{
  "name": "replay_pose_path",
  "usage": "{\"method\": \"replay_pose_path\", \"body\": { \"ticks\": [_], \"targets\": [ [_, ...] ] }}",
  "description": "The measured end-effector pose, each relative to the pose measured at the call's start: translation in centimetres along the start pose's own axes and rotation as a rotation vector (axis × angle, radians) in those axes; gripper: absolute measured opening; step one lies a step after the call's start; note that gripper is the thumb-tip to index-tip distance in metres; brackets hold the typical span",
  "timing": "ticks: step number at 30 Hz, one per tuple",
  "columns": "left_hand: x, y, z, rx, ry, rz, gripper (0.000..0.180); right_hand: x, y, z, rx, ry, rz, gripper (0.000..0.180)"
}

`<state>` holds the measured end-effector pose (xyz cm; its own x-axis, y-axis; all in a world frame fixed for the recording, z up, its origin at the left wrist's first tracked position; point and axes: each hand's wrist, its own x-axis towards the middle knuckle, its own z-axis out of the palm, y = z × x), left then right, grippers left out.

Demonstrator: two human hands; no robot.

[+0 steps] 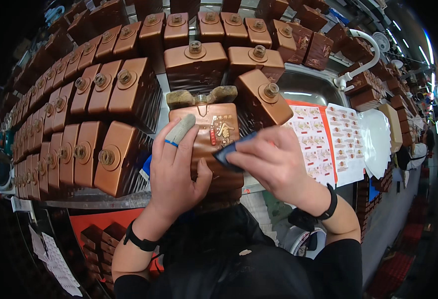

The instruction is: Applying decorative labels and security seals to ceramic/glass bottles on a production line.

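A copper-brown square-shouldered bottle lies in front of me, its glass neck pointing away between two worn, stained blocks. Gold lettering and a small red decal show on its upper face. Across the left part of that face my left hand lies flat, fingers stretched, one finger in a grey cover with a blue band. My right hand pinches a dark, flat, scraper-like piece, whose edge meets the face just below the lettering. Part of the piece is hidden by my fingers.
Rows of similar bottles stand on the left and at the back, and one tilted bottle is close on the right. Beyond it are printed decal sheets, a metal sink and a white curved tap.
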<state>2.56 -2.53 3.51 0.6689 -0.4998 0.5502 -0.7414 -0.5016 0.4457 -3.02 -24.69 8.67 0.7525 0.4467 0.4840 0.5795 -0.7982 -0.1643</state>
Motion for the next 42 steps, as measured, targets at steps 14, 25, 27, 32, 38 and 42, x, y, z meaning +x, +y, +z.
{"method": "replay_pose_path", "body": {
  "ticks": [14, 25, 27, 32, 38, 42],
  "targets": [
    [0.3, 1.5, 0.2, -0.027, -0.281, 0.398, 0.057, -5.6, -3.2, -3.3, 0.261, 0.049, 0.438, 0.030],
    [0.2, 1.8, -0.4, 0.041, -0.211, 0.345, 0.060, -7.1, -3.6, -3.5, 0.224, 0.180, 0.481, 0.030],
    [0.4, 2.1, 0.0, 0.078, -0.254, 0.284, 0.063, -7.3, -3.5, -3.4, 0.232, 0.175, 0.493, 0.031],
    [0.7, 2.5, 0.3, 0.153, -0.273, 0.234, 0.071, -6.6, -3.4, -3.2, 0.270, 0.224, 0.483, 0.029],
    [-1.0, 2.3, 0.6, 0.249, -0.168, 0.124, 0.073, -2.4, -1.6, -2.6, 0.329, 0.145, 0.485, 0.024],
    [-2.2, 2.2, 0.9, 0.265, -0.087, 0.111, 0.081, 2.3, 0.4, 0.7, 0.275, 0.101, 0.318, 0.020]
  ]
}}
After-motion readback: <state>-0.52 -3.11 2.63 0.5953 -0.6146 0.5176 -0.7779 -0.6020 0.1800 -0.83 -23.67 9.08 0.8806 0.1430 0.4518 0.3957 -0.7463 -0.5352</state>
